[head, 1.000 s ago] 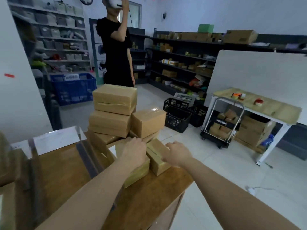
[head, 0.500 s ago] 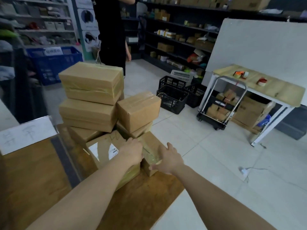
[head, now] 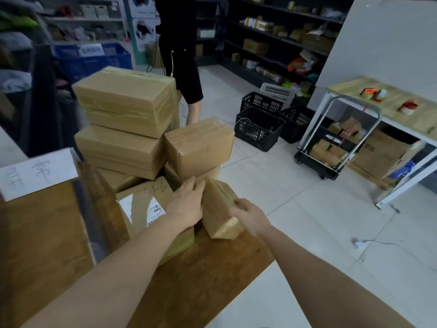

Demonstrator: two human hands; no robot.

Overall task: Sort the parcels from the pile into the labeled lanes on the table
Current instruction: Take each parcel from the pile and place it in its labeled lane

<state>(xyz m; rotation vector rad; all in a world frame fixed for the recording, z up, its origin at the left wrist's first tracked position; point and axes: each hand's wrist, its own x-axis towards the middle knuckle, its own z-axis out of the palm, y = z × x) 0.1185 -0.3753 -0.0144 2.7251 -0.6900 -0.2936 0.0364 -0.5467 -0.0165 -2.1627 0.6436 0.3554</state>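
A pile of brown taped cardboard parcels (head: 125,102) stands at the far right end of the wooden table (head: 201,275). A small parcel (head: 218,209) lies tilted at the pile's front right corner. My left hand (head: 186,202) presses on its left side and my right hand (head: 250,216) grips its right side. Under my left wrist lies a flat parcel with a white shipping label (head: 151,209). A white handwritten lane label (head: 37,174) stands on the table at the left, beside a dark tape strip (head: 89,216) that divides the lanes.
A person in black (head: 179,55) stands just behind the pile. Black plastic crates (head: 257,126) sit on the floor to the right. A loaded trolley (head: 331,147) is parked by a white-legged table (head: 402,107) with tape rolls. Shelving lines the back wall.
My view has tilted down and closer to the pile. Both hands have closed in on the small parcel, which has come away from the pile and tilted.
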